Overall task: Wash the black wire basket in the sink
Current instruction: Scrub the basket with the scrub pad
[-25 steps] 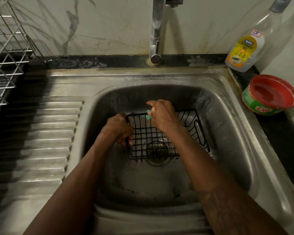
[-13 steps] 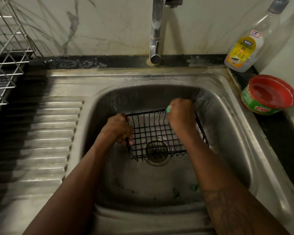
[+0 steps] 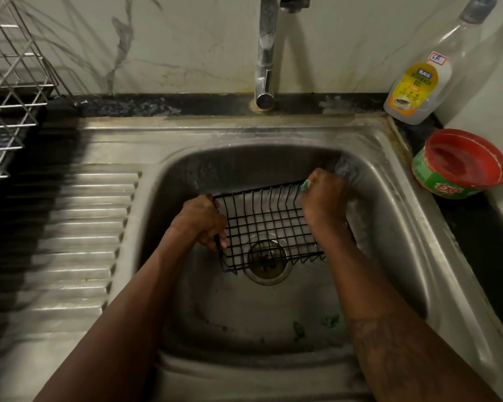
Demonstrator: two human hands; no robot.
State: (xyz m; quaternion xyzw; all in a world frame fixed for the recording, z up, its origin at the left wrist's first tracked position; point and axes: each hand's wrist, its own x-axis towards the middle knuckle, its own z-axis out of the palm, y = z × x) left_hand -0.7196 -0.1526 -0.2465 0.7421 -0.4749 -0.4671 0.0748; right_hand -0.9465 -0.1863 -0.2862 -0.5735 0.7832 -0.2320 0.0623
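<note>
Gripping the black wire basket (image 3: 269, 227), the left hand (image 3: 199, 223) is bracing it so the right hand (image 3: 323, 200), pinching a green scrubber (image 3: 305, 185), is pressing its rim.

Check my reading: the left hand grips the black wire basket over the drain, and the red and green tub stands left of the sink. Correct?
One error: the head view shows the red and green tub right of the sink, not left. The rest holds.
</note>
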